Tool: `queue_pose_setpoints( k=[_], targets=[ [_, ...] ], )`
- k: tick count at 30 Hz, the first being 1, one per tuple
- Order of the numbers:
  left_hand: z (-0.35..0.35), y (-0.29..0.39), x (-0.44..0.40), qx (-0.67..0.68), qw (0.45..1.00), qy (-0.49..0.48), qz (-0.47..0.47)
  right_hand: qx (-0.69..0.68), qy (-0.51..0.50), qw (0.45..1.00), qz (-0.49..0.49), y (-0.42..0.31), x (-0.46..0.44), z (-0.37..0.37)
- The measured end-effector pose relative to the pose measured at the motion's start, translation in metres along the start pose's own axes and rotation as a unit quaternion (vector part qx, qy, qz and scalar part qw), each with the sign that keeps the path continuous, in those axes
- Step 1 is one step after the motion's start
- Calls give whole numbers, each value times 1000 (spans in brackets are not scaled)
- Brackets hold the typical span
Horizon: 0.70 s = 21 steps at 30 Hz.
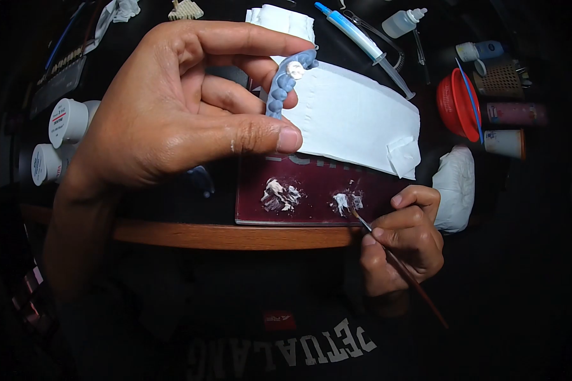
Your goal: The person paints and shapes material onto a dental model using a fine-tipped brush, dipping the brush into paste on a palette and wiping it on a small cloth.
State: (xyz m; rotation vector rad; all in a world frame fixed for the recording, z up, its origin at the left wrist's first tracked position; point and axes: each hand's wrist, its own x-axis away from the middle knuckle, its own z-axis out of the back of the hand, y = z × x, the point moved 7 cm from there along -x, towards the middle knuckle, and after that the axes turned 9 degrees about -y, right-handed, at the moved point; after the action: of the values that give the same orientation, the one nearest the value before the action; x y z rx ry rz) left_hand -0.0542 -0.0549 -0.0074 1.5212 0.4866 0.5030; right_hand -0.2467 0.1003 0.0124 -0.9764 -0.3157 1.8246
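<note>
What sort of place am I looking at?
Probably a dental lab: the left fingers hold a blue-grey tooth model, and the right fingers hold a thin brush at some white material.

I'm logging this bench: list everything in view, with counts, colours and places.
Table: one, dark, underneath
Board: one, maroon, near table edge
Cream paste: one dab, cream, on board
White paste: one dab, white, on board
Tooth model: one, blue-grey, upper centre
Crown: one, white, on tooth model
Brush: one, brown, lower right
Folded papers: two, white, centre and top
Syringe: one, blue and clear, upper right
Dropper bottle: one, whitish, upper right
Bowl: one, red, right
Bundle: one, white, below bowl
Jars: at least two, white, left
Other small items: several, mixed, edges, partly dim
Shirt: one, dark, lettered, bottom
Left grip: one, bare, holding tooth model
Right grip: one, bare, holding brush
</note>
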Motion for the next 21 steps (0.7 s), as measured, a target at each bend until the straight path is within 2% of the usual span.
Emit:
queue_pose_setpoints(
  k=[21],
  targets=[
    [-1, -3, -1, 0, 1000, -1, 11, -5, 11, 1000, 10, 1, -1, -2]
  ],
)
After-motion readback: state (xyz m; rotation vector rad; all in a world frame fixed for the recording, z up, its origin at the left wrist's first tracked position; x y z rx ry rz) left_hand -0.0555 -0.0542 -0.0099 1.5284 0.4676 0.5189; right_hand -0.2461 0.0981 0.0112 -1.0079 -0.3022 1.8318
